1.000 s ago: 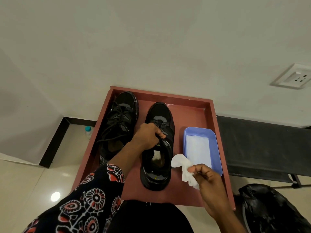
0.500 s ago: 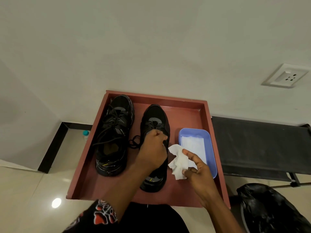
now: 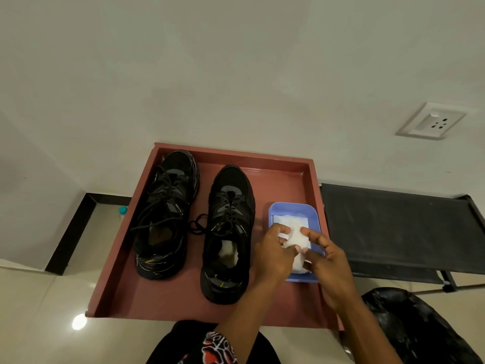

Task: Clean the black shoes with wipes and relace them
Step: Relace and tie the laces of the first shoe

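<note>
Two black laced shoes stand side by side on a red-brown tray: the left shoe and the right shoe, toes pointing away from me. A loose lace end lies between them. A blue tub holding white wipes sits on the tray to the right of the shoes. Over the tub, my left hand and my right hand both pinch one crumpled white wipe between them.
The tray stands against a pale wall. A black mesh rack lies to the right, a black plastic bag at the bottom right. A wall socket is on the upper right. A small teal-capped bottle stands on the floor, left of the tray.
My left hand let go of the right shoe and moved right to the wipe. My right hand carried the wipe over the blue tub. Both hands hold it now.
</note>
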